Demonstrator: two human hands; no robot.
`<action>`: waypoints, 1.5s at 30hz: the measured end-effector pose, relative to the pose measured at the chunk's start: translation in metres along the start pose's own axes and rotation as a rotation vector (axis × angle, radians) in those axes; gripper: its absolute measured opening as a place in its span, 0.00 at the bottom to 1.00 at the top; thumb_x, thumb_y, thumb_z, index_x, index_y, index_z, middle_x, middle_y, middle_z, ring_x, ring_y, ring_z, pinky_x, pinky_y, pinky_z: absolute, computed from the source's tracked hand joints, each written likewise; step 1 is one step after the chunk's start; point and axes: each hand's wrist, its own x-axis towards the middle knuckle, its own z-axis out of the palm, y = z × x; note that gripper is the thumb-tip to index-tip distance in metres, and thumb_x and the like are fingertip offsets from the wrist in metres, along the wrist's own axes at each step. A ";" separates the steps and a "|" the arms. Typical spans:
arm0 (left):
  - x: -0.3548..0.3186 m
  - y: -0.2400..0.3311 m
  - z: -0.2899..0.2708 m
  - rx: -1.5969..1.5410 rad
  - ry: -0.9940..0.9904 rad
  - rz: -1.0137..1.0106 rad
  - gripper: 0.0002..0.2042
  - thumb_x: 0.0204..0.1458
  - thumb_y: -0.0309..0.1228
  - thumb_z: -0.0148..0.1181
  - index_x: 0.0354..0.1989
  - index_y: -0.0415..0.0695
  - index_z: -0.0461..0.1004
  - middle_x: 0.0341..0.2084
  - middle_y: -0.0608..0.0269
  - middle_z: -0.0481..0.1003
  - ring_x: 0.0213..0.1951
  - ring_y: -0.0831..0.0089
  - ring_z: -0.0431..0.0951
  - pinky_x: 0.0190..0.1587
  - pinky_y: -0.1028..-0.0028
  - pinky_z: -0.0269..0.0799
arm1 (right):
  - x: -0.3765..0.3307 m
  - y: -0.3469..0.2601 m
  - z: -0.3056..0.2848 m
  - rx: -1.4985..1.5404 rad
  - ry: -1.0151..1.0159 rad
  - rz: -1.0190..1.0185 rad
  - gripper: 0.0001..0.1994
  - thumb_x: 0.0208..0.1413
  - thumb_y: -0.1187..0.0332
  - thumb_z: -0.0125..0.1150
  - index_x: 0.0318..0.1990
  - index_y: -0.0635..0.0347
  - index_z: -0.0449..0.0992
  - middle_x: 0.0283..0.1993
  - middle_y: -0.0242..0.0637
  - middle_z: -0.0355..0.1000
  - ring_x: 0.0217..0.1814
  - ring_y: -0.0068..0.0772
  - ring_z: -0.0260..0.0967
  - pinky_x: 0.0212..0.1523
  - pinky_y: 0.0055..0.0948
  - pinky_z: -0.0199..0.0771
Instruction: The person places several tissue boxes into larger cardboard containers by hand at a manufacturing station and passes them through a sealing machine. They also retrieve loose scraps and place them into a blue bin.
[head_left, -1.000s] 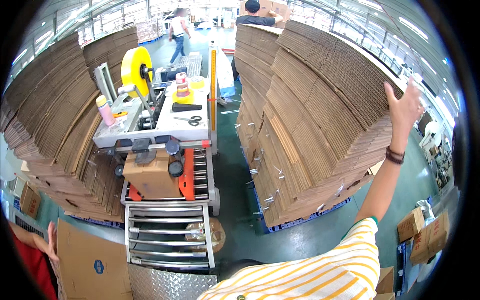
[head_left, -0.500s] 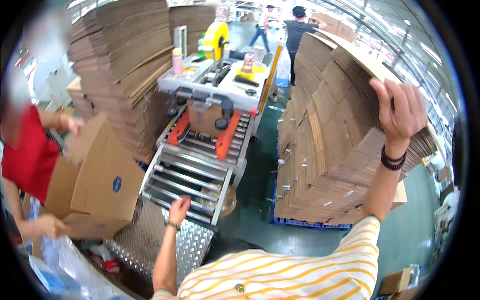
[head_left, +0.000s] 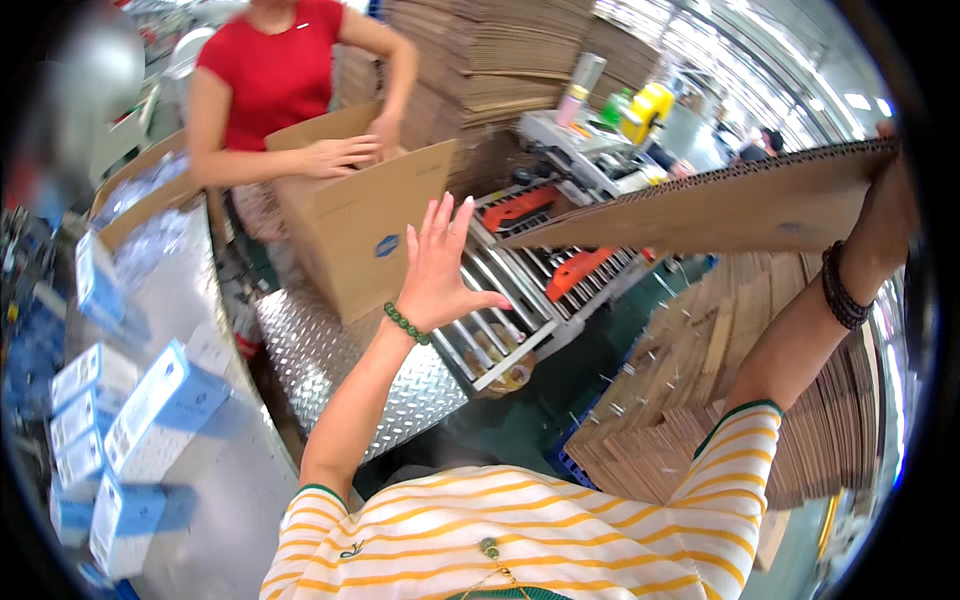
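Left hand [head_left: 437, 280], grip released, fingers spread; right hand [head_left: 893, 190] grasping a flattened corrugated carton [head_left: 720, 215].
A co-worker in red [head_left: 280, 85] handles an opened carton [head_left: 350, 250], inside mostly hidden; the flattened carton partly covers the roller conveyor [head_left: 517, 356], long axis rising rightward, free end pointing left; its right end and the holding fingers fade into the dark rim.

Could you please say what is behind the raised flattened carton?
Past the raised flattened carton, parts of the roller conveyor, orange guides and carton sealer show; what it covers cannot be seen.
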 end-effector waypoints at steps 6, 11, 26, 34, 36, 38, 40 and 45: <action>-0.044 -0.049 -0.099 0.195 0.110 -0.026 0.17 0.28 0.39 0.69 0.20 0.45 0.67 0.16 0.64 0.70 0.26 0.64 0.71 0.30 0.68 0.63 | -0.150 0.070 0.032 -0.134 -0.100 0.394 0.15 0.53 0.63 0.55 0.22 0.66 0.70 0.24 0.35 0.68 0.29 0.24 0.64 0.32 0.26 0.65; -0.080 -0.096 -0.109 0.594 -0.230 -0.085 0.18 0.31 0.41 0.66 0.16 0.44 0.63 0.15 0.65 0.69 0.26 0.65 0.71 0.31 0.67 0.61 | -0.351 -0.022 0.111 -0.036 -0.968 -0.520 0.18 0.45 0.53 0.58 0.39 0.55 0.72 0.38 0.42 0.70 0.43 0.44 0.68 0.43 0.37 0.65; -0.108 -0.088 -0.091 0.586 0.202 0.046 0.15 0.34 0.43 0.65 0.15 0.47 0.67 0.39 0.67 0.72 0.49 0.66 0.65 0.53 0.61 0.49 | -0.375 0.061 0.166 -0.024 -1.760 -0.172 0.20 0.49 0.47 0.52 0.29 0.56 0.76 0.28 0.45 0.72 0.34 0.47 0.71 0.33 0.42 0.70; -0.055 -0.049 -0.129 0.189 -0.210 0.327 0.22 0.45 0.44 0.57 0.06 0.44 0.64 0.07 0.63 0.59 0.18 0.63 0.62 0.34 0.67 0.57 | -0.293 0.027 0.111 -0.359 -1.501 -0.364 0.16 0.50 0.59 0.52 0.19 0.59 0.76 0.19 0.44 0.71 0.23 0.43 0.71 0.25 0.36 0.71; -0.076 -0.039 -0.075 0.098 -0.653 0.375 0.25 0.49 0.49 0.51 0.08 0.42 0.68 0.08 0.59 0.65 0.17 0.59 0.64 0.35 0.66 0.59 | -0.301 -0.003 0.100 -0.298 -1.578 -0.634 0.10 0.41 0.65 0.52 0.14 0.54 0.75 0.14 0.37 0.69 0.18 0.36 0.70 0.16 0.36 0.67; -0.124 -0.042 -0.013 0.050 -1.043 0.148 0.28 0.49 0.54 0.48 0.13 0.39 0.73 0.14 0.53 0.71 0.19 0.56 0.68 0.36 0.65 0.62 | -0.338 -0.018 0.081 0.014 -1.692 -0.659 0.09 0.40 0.64 0.53 0.14 0.53 0.75 0.15 0.37 0.70 0.19 0.34 0.70 0.13 0.38 0.65; -0.164 -0.053 0.040 0.002 -1.126 -0.170 0.30 0.47 0.56 0.49 0.18 0.36 0.75 0.18 0.46 0.73 0.23 0.52 0.72 0.36 0.63 0.66 | -0.396 -0.020 0.050 0.227 -1.779 0.030 0.17 0.47 0.55 0.52 0.20 0.60 0.73 0.20 0.44 0.70 0.22 0.42 0.70 0.22 0.38 0.69; -0.177 -0.089 0.066 -0.510 -0.528 -0.404 0.16 0.48 0.39 0.54 0.27 0.36 0.76 0.21 0.50 0.75 0.25 0.65 0.75 0.31 0.67 0.70 | -0.368 -0.051 0.061 0.591 -2.318 0.023 0.41 0.43 0.34 0.50 0.40 0.76 0.67 0.39 0.61 0.67 0.42 0.54 0.67 0.42 0.41 0.69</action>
